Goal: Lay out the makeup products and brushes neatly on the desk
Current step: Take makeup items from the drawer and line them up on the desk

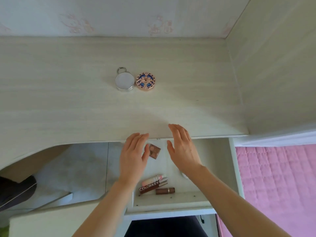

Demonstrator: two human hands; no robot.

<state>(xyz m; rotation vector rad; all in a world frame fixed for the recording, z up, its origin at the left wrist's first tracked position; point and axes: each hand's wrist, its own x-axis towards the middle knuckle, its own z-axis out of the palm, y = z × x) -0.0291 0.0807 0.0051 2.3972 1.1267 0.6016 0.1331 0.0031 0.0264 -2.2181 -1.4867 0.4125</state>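
Observation:
Two round compacts lie side by side on the pale desk (188, 93): a silver one with a ring (124, 81) and a pink one with a blue pattern (145, 81). Below the desk edge a drawer (171, 200) stands open. In it lie a small eyeshadow palette (154, 151), a pink tube (153, 180), a brown COLORKEY tube (152, 185) and a brown lipstick (165, 190). My left hand (133, 154) and my right hand (183, 147) hover over the drawer's back, fingers straight, holding nothing, one on each side of the palette.
A white round item (184, 176) peeks out under my right forearm in the drawer. A pink quilted bed (277, 185) lies to the right. A wall panel (273, 65) bounds the desk's right side. A dark object (17, 190) sits low on the left.

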